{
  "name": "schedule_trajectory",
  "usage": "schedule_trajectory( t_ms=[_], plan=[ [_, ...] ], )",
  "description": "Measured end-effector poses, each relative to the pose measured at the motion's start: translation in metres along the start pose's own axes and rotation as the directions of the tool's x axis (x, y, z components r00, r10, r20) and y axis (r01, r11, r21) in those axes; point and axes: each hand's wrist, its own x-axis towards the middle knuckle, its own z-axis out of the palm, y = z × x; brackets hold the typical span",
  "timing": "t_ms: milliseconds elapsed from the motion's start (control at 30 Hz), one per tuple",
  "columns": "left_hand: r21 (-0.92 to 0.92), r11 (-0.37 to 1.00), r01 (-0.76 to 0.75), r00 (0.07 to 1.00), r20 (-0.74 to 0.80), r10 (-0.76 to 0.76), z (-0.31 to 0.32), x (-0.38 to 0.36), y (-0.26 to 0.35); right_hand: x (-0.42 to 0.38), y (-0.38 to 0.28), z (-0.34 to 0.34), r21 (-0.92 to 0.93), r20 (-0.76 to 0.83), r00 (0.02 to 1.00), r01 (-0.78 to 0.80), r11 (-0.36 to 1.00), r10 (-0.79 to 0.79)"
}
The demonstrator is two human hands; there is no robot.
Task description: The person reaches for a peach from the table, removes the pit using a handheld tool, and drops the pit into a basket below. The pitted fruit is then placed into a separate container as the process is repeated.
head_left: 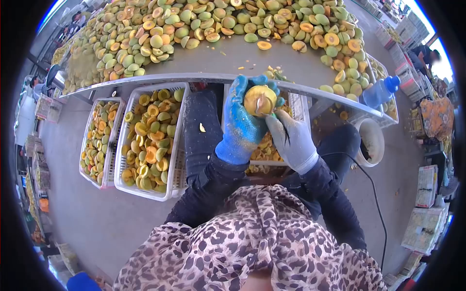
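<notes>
My left hand (pixel 245 123), in a blue glove, is wrapped round a yellow-green stone fruit half (pixel 260 101) just past the table's near edge. The cut side faces up, with a brownish, split-looking pit area in its middle. Right beside the fruit is my right hand (pixel 292 140), in a pale grey glove. Its fingers are drawn together near the fruit's lower right side. Whatever they pinch, if anything, is hidden. Below both hands, between my legs, a white crate (pixel 302 109) with yellow fruit scraps is partly covered.
Fruit halves (pixel 213 24) are heaped across the metal table (pixel 213 60). Two white crates of halves, one large (pixel 119 162) and one narrower (pixel 86 145), stand at left. A blue bottle (pixel 378 93) sits on the table's right end, above a white bucket (pixel 374 140). A cable (pixel 376 199) crosses the floor.
</notes>
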Motion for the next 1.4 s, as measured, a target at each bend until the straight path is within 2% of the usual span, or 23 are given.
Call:
schedule_trajectory(
  t_ms=[133, 233, 333, 400, 567, 633, 667, 733, 767, 833, 867, 933, 967, 1033, 1067, 1100, 1133, 1167, 1233, 1267, 1300, 1367, 1400],
  plan=[
    [-0.070, 0.995, 0.077, 0.997, 0.012, -0.076, 0.005, -0.006, -0.007, -0.005, 0.001, -0.001, -0.033, -0.024, 1.000, 0.009, 0.999, -0.009],
    [0.021, 1.000, 0.002, 0.995, 0.099, -0.004, 0.006, -0.011, -0.009, -0.009, 0.002, 0.005, 0.112, -0.074, 0.997, 0.004, 0.994, 0.004],
    [0.056, 0.998, -0.007, 1.000, -0.011, 0.008, 0.007, -0.011, -0.007, -0.007, 0.004, 0.002, 0.011, 0.001, 1.000, -0.027, 1.000, 0.027],
    [0.219, 0.974, -0.053, 0.979, 0.203, 0.007, -0.002, -0.004, -0.002, -0.006, 0.004, -0.007, -0.095, 0.158, 0.987, -0.009, 0.995, 0.024],
    [0.458, 0.885, -0.082, 0.988, 0.151, 0.014, 0.000, -0.002, -0.002, -0.002, 0.013, -0.012, -0.088, 0.278, 0.957, -0.067, 0.994, 0.089],
    [0.532, 0.843, -0.081, 0.992, 0.123, 0.018, -0.001, 0.001, -0.003, -0.001, 0.012, -0.012, 0.227, 0.362, 0.918, -0.257, 0.940, 0.164],
    [0.531, 0.844, -0.075, 0.993, 0.119, 0.013, -0.005, 0.004, -0.011, 0.000, 0.010, -0.015, 0.225, 0.363, 0.916, -0.263, 0.938, 0.170],
    [0.487, 0.835, -0.256, 0.951, -0.030, 0.309, -0.006, 0.010, -0.025, 0.006, 0.006, -0.020, 0.292, 0.514, 0.806, -0.485, 0.824, 0.292],
    [0.487, 0.834, -0.257, 0.950, -0.029, 0.310, -0.010, 0.012, -0.021, 0.008, 0.007, -0.020, 0.293, 0.514, 0.807, -0.484, 0.825, 0.291],
    [0.654, 0.742, -0.150, 0.968, 0.248, -0.023, -0.003, 0.009, -0.001, 0.007, 0.013, -0.022, 0.228, 0.563, 0.788, -0.439, 0.869, 0.250],
    [0.654, 0.743, -0.142, 0.969, 0.245, -0.029, -0.001, 0.009, -0.001, 0.007, 0.013, -0.025, 0.226, 0.563, 0.785, -0.446, 0.866, 0.257],
    [0.597, 0.785, -0.167, 0.955, 0.295, -0.021, 0.000, 0.012, -0.002, 0.010, 0.010, -0.033, 0.381, 0.787, 0.523, -0.829, 0.410, 0.327],
    [0.594, 0.786, -0.172, 0.956, 0.294, -0.013, -0.011, 0.016, -0.005, 0.011, 0.009, -0.034, 0.376, 0.790, 0.521, -0.828, 0.415, 0.324],
    [0.634, 0.593, -0.496, 0.829, 0.549, 0.107, -0.034, 0.028, -0.011, 0.015, 0.008, -0.035, 0.319, 0.900, 0.351, -0.935, 0.158, 0.260],
    [0.636, 0.594, -0.492, 0.832, 0.545, 0.106, -0.035, 0.033, -0.013, 0.013, 0.012, -0.034, 0.316, 0.901, 0.347, -0.936, 0.154, 0.260],
    [0.371, 0.922, -0.109, 0.951, 0.308, -0.011, -0.023, 0.035, -0.014, 0.009, 0.020, -0.032, 0.363, 0.921, 0.366, -0.931, 0.041, 0.133],
    [-0.067, 0.966, 0.251, 0.961, 0.135, -0.241, -0.016, 0.036, -0.014, 0.006, 0.027, -0.030, 0.396, 0.918, 0.397, -0.915, -0.075, 0.008],
    [-0.071, 0.966, 0.249, 0.961, 0.138, -0.238, -0.019, 0.037, -0.014, 0.003, 0.029, -0.028, 0.395, 0.918, 0.395, -0.916, -0.072, 0.010],
    [-0.018, 0.962, 0.273, 0.959, 0.089, -0.270, -0.034, 0.044, -0.012, 0.001, 0.035, -0.020, 0.482, 0.649, 0.660, -0.742, 0.466, 0.379],
    [0.427, 0.902, -0.067, 0.989, 0.150, 0.003, -0.049, 0.048, -0.012, -0.009, 0.066, 0.001, 0.303, 0.184, 0.961, -0.256, 0.918, 0.207],
    [0.430, 0.901, -0.060, 0.990, 0.144, -0.003, -0.051, 0.044, -0.011, -0.008, 0.066, 0.000, 0.306, 0.186, 0.959, -0.264, 0.915, 0.214],
    [0.441, 0.897, -0.040, 0.999, 0.001, 0.044, -0.051, 0.036, -0.012, 0.000, 0.063, -0.009, -0.325, -0.039, 0.999, -0.038, 0.945, 0.027],
    [0.382, 0.924, -0.014, 1.000, 0.029, 0.003, -0.082, 0.047, -0.023, 0.006, 0.056, -0.008, -0.363, -0.033, 0.999, 0.003, 0.932, -0.016]
  ],
)
